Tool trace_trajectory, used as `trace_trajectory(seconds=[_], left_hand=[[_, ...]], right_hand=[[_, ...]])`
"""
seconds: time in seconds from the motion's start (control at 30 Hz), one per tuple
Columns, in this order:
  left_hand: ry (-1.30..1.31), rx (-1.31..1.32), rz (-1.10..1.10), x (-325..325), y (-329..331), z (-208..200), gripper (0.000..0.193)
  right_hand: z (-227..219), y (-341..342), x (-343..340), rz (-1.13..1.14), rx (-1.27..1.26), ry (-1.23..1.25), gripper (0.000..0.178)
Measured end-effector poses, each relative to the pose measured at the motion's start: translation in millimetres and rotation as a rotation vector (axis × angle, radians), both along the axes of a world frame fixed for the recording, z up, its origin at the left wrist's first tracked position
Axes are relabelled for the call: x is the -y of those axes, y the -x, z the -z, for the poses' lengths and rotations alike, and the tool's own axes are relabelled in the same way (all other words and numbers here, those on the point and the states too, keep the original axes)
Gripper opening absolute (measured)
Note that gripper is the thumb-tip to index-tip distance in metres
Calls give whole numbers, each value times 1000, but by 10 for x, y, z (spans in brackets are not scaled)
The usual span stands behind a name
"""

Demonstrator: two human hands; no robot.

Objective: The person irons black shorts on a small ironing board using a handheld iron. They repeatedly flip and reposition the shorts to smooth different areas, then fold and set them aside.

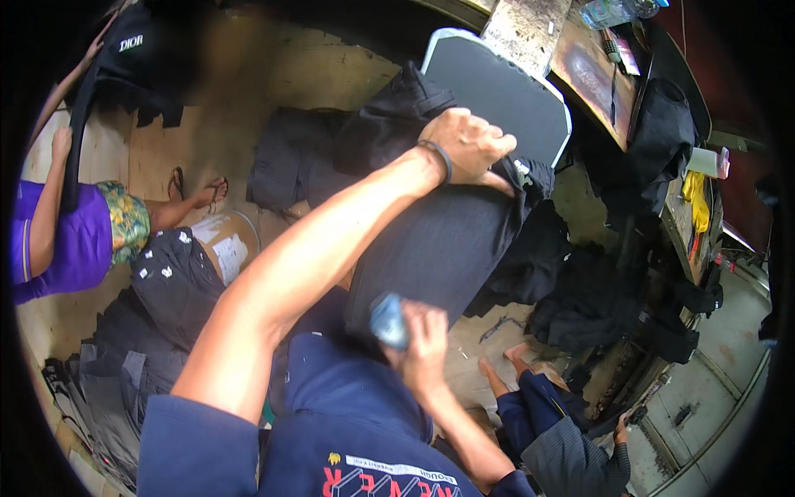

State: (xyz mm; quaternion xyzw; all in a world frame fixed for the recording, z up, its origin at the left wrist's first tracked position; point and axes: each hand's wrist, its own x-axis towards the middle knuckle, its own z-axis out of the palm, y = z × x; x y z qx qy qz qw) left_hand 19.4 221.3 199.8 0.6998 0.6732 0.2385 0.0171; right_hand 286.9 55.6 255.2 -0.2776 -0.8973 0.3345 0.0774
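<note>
A black garment (439, 248), its kind not clear, is stretched over a long board in front of me. My left hand (468, 145) is closed on the cloth near the board's far end; a dark band circles that wrist. Beyond the fist, the bare dark grey end of the board (497, 91) shows a pale rim. Close to my body, my right hand (421, 340) grips a blue-grey pad (388, 321), blurred, against or just over the garment's near end. Its exact kind cannot be made out.
Dark cloth piles lie right (588, 298) and lower left (124, 356). A person in purple (79, 236) at left holds up a black garment (124, 50). Another person (571, 451) is at lower right. A scorched wooden table (592, 87) with a plastic bottle (609, 12) stands far right.
</note>
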Motion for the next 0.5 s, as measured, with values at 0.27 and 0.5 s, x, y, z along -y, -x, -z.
trace_trajectory(seconds=[0.27,0.5], left_hand=[[-322,194,-177,1015,-389,-470,68],[238,1079,-924,3368,-2062,-21,58]], right_hand=[[-143,242,-1501,235,-361,-206,74],[696,544,-2024,399,-480,-193,62]])
